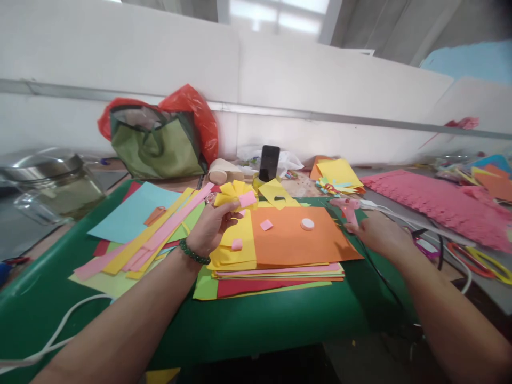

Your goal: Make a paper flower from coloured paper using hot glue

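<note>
My left hand (212, 226) is closed on a fan-folded yellow paper piece (234, 196) with a small pink square (247, 199) stuck on it, held above a stack of coloured paper sheets (280, 250). A green bead bracelet (193, 253) circles that wrist. My right hand (378, 232) grips the handle of a pink glue gun (347, 208) resting at the stack's right edge. On the orange top sheet (296, 237) lie a pink square (266, 225) and a white round piece (307, 224).
Paper strips (160, 234) and a light blue sheet (134, 213) lie left on the green table (260, 320). A green bag (156, 144), phone (269, 162), glass jar (52, 186), pink scalloped paper (436, 202) and a white cord (60, 330) surround the work area.
</note>
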A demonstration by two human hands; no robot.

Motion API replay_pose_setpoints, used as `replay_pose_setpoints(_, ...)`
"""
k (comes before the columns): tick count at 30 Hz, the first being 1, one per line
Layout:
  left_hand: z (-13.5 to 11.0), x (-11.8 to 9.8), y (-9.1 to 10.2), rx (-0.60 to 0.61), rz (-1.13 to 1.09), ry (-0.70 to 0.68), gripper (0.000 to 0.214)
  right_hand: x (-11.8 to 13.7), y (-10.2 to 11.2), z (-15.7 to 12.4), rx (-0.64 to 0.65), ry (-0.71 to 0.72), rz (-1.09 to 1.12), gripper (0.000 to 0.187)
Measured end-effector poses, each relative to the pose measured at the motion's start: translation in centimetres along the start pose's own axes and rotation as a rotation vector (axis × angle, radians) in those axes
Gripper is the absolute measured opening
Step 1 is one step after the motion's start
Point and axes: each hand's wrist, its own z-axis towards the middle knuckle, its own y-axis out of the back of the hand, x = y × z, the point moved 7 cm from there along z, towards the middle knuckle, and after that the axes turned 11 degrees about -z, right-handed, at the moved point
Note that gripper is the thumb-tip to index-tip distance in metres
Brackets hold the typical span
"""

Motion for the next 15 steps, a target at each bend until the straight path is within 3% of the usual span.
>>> replay_pose_setpoints(1,0.1,0.1,0.0,-0.002,-0.009,0.002,0.033,1.5,-0.4,-0.7,0.118,0.004,-0.094,0.041)
replay_pose_setpoints(3,0.1,0.6,0.1,-0.005,-0.002,0.023,0.033,6.1,-1.2,-1.8,0.306,0.145,-0.079,0.044)
replay_pose_setpoints(5,0.1,1.1,0.1,0.014,0.020,0.039,0.034,10.7,-1.5,-1.7,0.341,0.285,0.054,0.043)
replay_pose_setpoints(7,0.0,1.4,-0.1,0.051,0.042,0.033,0.033,13.6,-2.5,-0.2,0.366,0.272,0.143,0.041)
replay_pose_setpoints(11,-0.1,1.4,-0.4,0.076,0.079,0.016,0.034,16.3,-6.1,3.2,0.457,0.179,0.184,0.035)
replay_pose_setpoints(15,-0.1,1.3,-0.5,0.092,0.122,0.003,0.035,17.6,-8.4,4.1,0.468,0.200,0.273,0.022)
